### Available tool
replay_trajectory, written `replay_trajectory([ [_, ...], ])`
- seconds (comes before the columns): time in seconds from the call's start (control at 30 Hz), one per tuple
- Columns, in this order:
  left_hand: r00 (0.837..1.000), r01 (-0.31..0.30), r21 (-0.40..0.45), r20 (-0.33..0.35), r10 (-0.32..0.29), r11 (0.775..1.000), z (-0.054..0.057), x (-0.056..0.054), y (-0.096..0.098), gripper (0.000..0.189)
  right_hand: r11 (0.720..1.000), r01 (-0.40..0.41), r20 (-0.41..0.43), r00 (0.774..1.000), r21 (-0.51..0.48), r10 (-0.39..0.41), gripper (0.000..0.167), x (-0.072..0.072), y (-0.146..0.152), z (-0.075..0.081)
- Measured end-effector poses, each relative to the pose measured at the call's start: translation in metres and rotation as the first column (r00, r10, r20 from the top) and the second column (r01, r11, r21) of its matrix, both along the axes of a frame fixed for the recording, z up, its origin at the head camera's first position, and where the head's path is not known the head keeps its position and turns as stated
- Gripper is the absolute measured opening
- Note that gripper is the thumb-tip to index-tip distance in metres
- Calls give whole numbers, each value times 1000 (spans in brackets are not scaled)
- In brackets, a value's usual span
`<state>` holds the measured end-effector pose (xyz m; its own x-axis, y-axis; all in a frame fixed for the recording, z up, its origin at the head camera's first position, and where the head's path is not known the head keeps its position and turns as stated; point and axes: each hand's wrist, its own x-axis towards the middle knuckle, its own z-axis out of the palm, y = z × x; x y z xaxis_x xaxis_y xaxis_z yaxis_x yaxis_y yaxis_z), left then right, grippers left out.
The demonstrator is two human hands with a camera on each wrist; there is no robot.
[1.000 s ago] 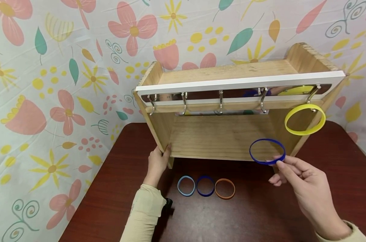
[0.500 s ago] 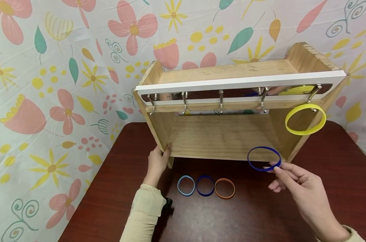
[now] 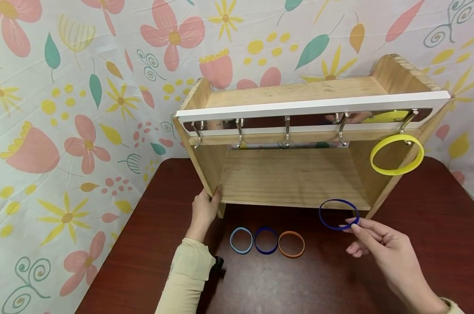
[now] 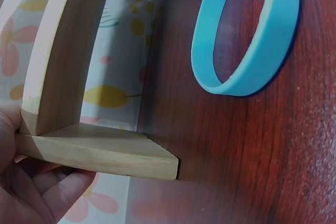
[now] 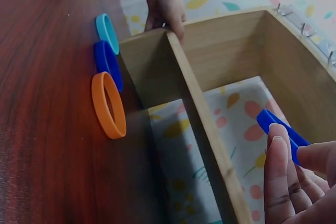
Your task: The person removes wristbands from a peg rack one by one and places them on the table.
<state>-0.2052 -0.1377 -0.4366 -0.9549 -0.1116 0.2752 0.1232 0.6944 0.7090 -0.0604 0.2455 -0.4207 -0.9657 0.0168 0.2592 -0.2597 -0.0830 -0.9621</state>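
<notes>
In the head view, my right hand pinches a dark blue wristband between thumb and fingers, below and in front of the shelf's right side. The right wrist view shows this blue wristband at the fingertips. My left hand grips the lower left edge of the wooden shelf; in the left wrist view its fingers curl under the board. A yellow wristband hangs from the rightmost hook. On the table lie a light blue wristband, a second dark blue wristband and an orange wristband, side by side.
A white rail with a mirror strip and several metal hooks runs along the shelf's upper front. The four hooks left of the yellow wristband are bare. The shelf stands on a dark red-brown table, before a flowered cloth.
My right hand has moved down and slightly left with the dark blue wristband, away from the hooks. My left hand keeps its grip on the shelf, and the other wristbands stay where they were.
</notes>
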Motion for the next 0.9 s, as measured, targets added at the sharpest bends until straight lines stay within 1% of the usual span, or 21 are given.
replay_trajectory([
  [0.17,1000,-2,5,5,2,1000,0,0,0,29,1000,-5,12,1000,8,5,21,0,1,-6],
  [0.33,1000,-3,9,5,3,1000,0,0,0,29,999,8,55,998,47,-11,22,1,1,-8],
  [0.53,1000,-4,9,-1,4,1000,-1,-1,0,29,998,10,91,996,61,-15,20,1,0,-11],
  [0.8,1000,-2,1,-7,2,1000,-1,-1,0,29,988,19,136,990,154,-41,17,2,3,-15],
  [0.9,1000,-2,3,-8,2,1000,-1,-1,0,29,984,5,149,988,179,-32,17,2,3,-17],
])
